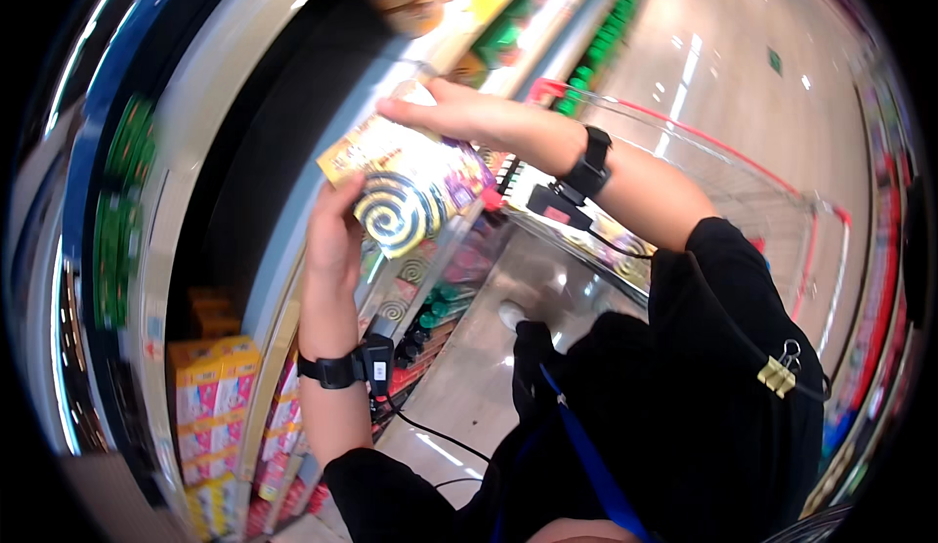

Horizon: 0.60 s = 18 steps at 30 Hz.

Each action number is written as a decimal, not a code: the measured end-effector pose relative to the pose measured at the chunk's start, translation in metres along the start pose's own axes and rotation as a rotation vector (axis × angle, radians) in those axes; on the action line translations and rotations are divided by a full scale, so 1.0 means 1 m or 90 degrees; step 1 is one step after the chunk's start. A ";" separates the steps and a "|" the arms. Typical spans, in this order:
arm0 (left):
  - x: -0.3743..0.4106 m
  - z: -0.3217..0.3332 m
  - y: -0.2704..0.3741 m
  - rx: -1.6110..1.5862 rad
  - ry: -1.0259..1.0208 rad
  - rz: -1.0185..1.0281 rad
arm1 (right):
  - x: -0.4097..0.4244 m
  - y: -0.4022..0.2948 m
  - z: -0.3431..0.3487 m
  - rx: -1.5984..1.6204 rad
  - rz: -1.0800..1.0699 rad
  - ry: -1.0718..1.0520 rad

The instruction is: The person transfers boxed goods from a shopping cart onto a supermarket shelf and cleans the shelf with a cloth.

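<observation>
A flat yellow box with a mosquito-coil-like spiral printed on it (399, 210) is held between my two hands, tilted, in front of the store shelf. My left hand (337, 232) grips its lower left edge, the thumb lying on the front. At its upper edge, my right hand (432, 111) holds on with the fingers partly hidden in glare. The box's right side is purple with small pictures. Each wrist wears a black strap with a small device and a cable.
Store shelving (293, 279) runs diagonally at the left, with yellow and pink boxes (212, 404) and green packages (124, 213). A wire shopping cart with red trim (703, 136) stands at the right, and similar spiral-printed packs lie near my right forearm. Another shelf lines the far right.
</observation>
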<state>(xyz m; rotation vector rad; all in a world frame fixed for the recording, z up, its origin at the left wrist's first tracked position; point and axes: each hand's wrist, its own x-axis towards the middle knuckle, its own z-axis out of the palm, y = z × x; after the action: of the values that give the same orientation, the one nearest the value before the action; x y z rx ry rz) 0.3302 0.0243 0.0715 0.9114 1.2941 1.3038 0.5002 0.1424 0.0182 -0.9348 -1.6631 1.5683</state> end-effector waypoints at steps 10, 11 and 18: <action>0.001 0.232 -0.241 0.103 -0.402 -0.436 | -0.278 0.208 -0.208 0.129 0.359 0.304; 0.004 0.238 -0.263 0.156 -0.412 -0.432 | -0.296 0.199 -0.210 0.154 0.415 0.320; 0.014 0.257 -0.307 0.247 -0.455 -0.446 | -0.332 0.240 -0.205 0.250 0.429 0.329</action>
<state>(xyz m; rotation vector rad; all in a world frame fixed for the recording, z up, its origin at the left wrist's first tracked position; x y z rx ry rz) 0.6255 0.0505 -0.1982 0.9368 1.1279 0.1430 0.8630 -0.0260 -0.2052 -1.6055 -0.6704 1.7651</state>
